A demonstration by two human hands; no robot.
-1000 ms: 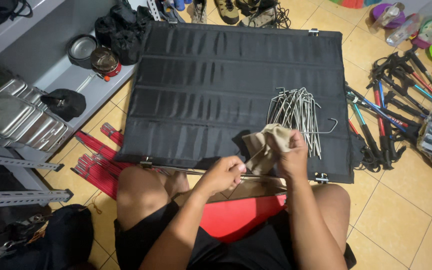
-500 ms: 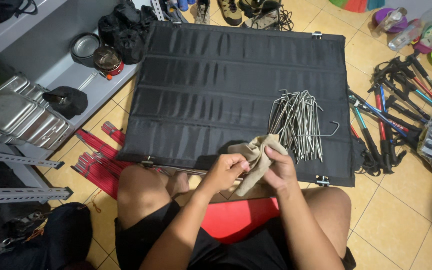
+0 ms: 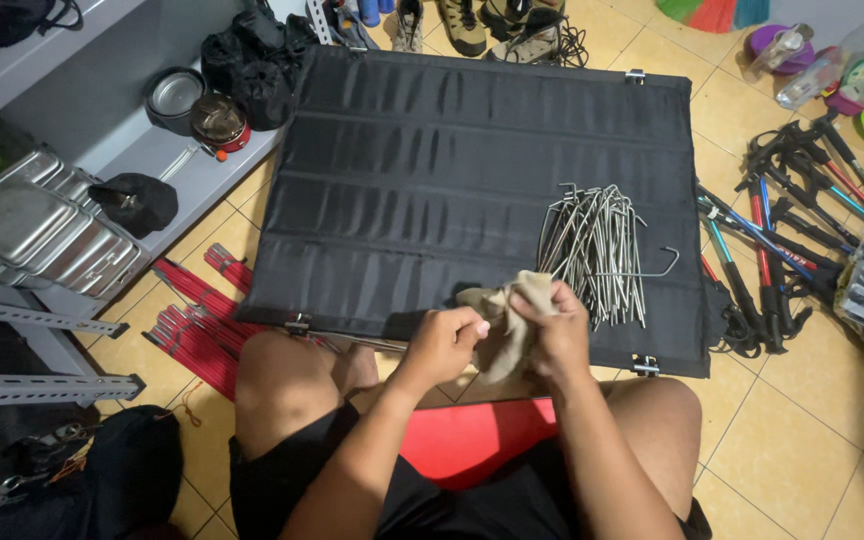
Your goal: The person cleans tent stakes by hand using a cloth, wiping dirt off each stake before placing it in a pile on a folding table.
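Stakes (image 3: 595,245) on mat (image 3: 432,160)

hands wiping with a cloth over a black mat

both the left hand (image 3: 444,343) and right hand (image 3: 555,335) grip a beige cloth (image 3: 504,325) at the near edge of the black fabric mat (image 3: 432,170), just beside a pile of metal tent pegs (image 3: 595,240).

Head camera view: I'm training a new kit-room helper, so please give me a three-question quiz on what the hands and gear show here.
1. True or false: the right hand grips a beige cloth.
2. Where does the pile of metal pegs lie?
A. on the black fabric panel
B. on the bare floor tiles
C. on the grey shelf
3. What lies on the floor just right of the panel?

Key
1. True; the left hand holds a thin metal rod that runs into the cloth.
2. A
3. A heap of trekking poles.
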